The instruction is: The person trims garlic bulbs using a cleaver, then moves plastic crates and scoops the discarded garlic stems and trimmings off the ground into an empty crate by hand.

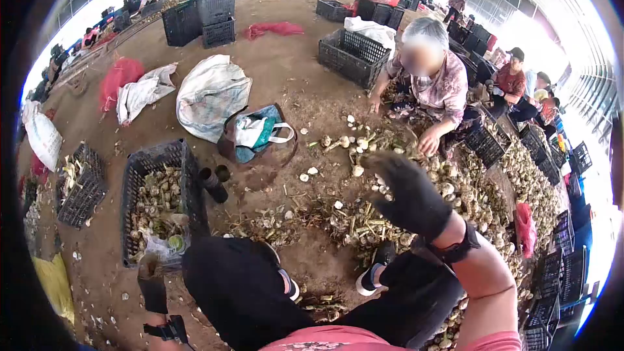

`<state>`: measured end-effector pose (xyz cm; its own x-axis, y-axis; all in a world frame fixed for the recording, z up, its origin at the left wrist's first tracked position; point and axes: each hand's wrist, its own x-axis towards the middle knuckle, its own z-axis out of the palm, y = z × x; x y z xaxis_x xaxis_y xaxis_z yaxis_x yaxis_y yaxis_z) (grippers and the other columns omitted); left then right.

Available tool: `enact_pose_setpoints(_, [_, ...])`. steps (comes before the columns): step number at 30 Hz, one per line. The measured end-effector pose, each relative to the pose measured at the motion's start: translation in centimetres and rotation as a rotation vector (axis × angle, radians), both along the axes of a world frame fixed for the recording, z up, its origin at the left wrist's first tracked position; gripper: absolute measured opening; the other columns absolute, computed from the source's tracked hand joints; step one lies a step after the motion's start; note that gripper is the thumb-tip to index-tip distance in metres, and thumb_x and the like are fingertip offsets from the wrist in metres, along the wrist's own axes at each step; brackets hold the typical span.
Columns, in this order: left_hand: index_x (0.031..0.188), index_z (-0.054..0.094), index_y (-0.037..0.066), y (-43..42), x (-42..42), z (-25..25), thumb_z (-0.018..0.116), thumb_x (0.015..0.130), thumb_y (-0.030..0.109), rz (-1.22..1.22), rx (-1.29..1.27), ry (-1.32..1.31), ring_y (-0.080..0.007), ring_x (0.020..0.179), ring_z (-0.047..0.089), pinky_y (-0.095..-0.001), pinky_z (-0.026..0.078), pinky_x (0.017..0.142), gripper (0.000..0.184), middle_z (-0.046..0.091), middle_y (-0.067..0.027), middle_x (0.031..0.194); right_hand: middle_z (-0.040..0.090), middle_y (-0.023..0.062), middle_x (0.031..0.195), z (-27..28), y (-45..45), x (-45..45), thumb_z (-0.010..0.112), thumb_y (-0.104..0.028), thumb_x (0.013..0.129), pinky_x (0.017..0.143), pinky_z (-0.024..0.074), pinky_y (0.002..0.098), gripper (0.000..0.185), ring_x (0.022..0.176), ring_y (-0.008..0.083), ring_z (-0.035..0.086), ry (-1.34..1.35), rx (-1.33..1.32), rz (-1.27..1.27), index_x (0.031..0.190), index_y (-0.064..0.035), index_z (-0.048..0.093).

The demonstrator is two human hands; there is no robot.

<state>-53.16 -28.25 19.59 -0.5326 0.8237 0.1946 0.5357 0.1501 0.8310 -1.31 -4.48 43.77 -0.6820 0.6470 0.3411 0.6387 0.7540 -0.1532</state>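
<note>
My right hand (406, 195), in a dark glove, is raised over the garlic pile (481, 198) with its fingers spread and nothing in them. Low at the left, my left hand (153, 276), gloved too, hangs beside the near end of a black crate (195, 201); its fingers are too blurred to make out. That crate holds garlic bulbs (159, 195) and a clear plastic bag (162, 246). Loose bulbs and cut stems (361, 224) lie on the ground between my feet and the pile.
A co-worker (439, 91) crouches across the pile, one hand on the garlic. A blue tote bag (257, 133), a white sack (211, 97), a smaller crate (81, 185) and an empty black crate (354, 57) stand around. More people (510, 84) sit at the right.
</note>
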Motion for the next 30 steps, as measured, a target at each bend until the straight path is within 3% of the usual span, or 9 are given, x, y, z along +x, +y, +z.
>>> enact_pose_setpoints(3, [0.117,0.051,-0.003,2.6,-2.1,-0.4,0.055,0.087,0.006,0.044,0.345,-0.561,-0.0218,0.099,0.057,-0.0334,0.045,0.086,0.032,0.059,-0.0131,0.110,0.054,0.0199,0.115,-3.3,1.6,-2.3,0.065,-0.022,0.075,0.094,0.0417,0.0421,0.056,0.109,0.0350,0.052,-0.202,-0.201,0.083,0.123,-0.0003,0.045])
enact_pose_setpoints(5, [0.116,0.051,-0.003,4.3,-2.1,0.1,0.052,0.089,0.006,-0.061,0.026,0.272,-0.0221,0.099,0.057,-0.0343,0.045,0.086,0.029,0.059,-0.0133,0.110,0.056,0.0210,0.112,-4.3,3.7,-4.4,0.064,-0.023,0.075,0.089,0.0441,0.0434,0.056,0.103,0.0363,0.054,-0.215,-0.238,0.115,0.123,-0.0007,0.046])
enact_pose_setpoints(6, [0.112,0.053,-0.002,5.0,-2.2,-1.4,0.050,0.089,0.008,-0.008,0.038,-0.154,-0.0220,0.098,0.057,-0.0341,0.045,0.086,0.025,0.059,-0.0126,0.109,0.057,0.0222,0.110,-4.7,5.2,-5.5,0.062,-0.024,0.074,0.085,0.0466,0.0446,0.057,0.097,0.0376,0.057,-0.223,-0.273,0.175,0.123,-0.0010,0.046])
enact_pose_setpoints(10, [0.111,0.053,-0.002,6.7,-1.5,-6.3,0.054,0.088,0.010,0.011,0.017,-0.208,-0.0231,0.101,0.055,-0.0351,0.043,0.088,0.027,0.058,-0.0127,0.109,0.058,0.0214,0.108,-6.8,14.2,-9.5,0.063,-0.023,0.073,0.084,0.0466,0.0434,0.058,0.098,0.0362,0.058,-0.434,-0.238,0.098,0.123,-0.0009,0.046])
enact_pose_setpoints(12, [0.118,0.050,-0.001,6.1,-3.0,-9.5,0.058,0.085,0.012,0.146,-0.248,0.146,-0.0236,0.104,0.053,-0.0371,0.041,0.092,0.036,0.056,-0.0114,0.113,0.057,0.0212,0.110,-7.6,19.7,-11.0,0.063,-0.023,0.072,0.085,0.0459,0.0431,0.059,0.101,0.0359,0.056,-0.576,-0.147,0.040,0.125,-0.0022,0.045])
enact_pose_setpoints(21, [0.119,0.050,-0.001,24.5,0.4,-16.2,0.058,0.085,0.012,0.183,-0.351,-0.202,-0.0237,0.104,0.053,-0.0372,0.041,0.092,0.037,0.055,-0.0112,0.114,0.059,0.0220,0.106,-21.7,48.3,-8.8,0.062,-0.025,0.072,0.085,0.0451,0.0455,0.055,0.099,0.0378,0.057,-0.510,-0.182,-0.294,0.121,-0.0034,0.050])
enact_pose_setpoints(23, [0.119,0.049,-0.001,28.7,1.3,-17.2,0.058,0.085,0.012,0.136,-0.355,-0.218,-0.0237,0.104,0.053,-0.0372,0.041,0.092,0.037,0.055,-0.0112,0.114,0.058,0.0224,0.109,-28.2,52.4,-5.8,0.063,-0.027,0.072,0.086,0.0446,0.0452,0.055,0.100,0.0381,0.056,-0.407,-0.048,-0.265,0.120,-0.0022,0.050])
enact_pose_setpoints(27, [0.119,0.049,-0.001,36.7,2.8,-18.2,0.058,0.085,0.012,0.083,-0.354,-0.235,-0.0238,0.104,0.053,-0.0372,0.041,0.092,0.038,0.055,-0.0111,0.115,0.049,0.0218,0.125,-29.8,55.8,-5.7,0.063,-0.027,0.072,0.098,0.0378,0.0439,0.063,0.116,0.0366,0.047,-0.459,-0.267,-0.352,0.127,-0.0026,0.045])
enact_pose_setpoints(30, [0.120,0.049,-0.001,40.8,4.0,-18.5,0.058,0.085,0.012,0.073,-0.362,-0.242,-0.0238,0.105,0.053,-0.0373,0.041,0.092,0.038,0.055,-0.0110,0.115,0.045,0.0215,0.130,-31.3,59.9,-4.4,0.064,-0.028,0.072,0.099,0.0370,0.0436,0.066,0.120,0.0360,0.043,-0.415,-0.202,-0.373,0.129,-0.0032,0.043])
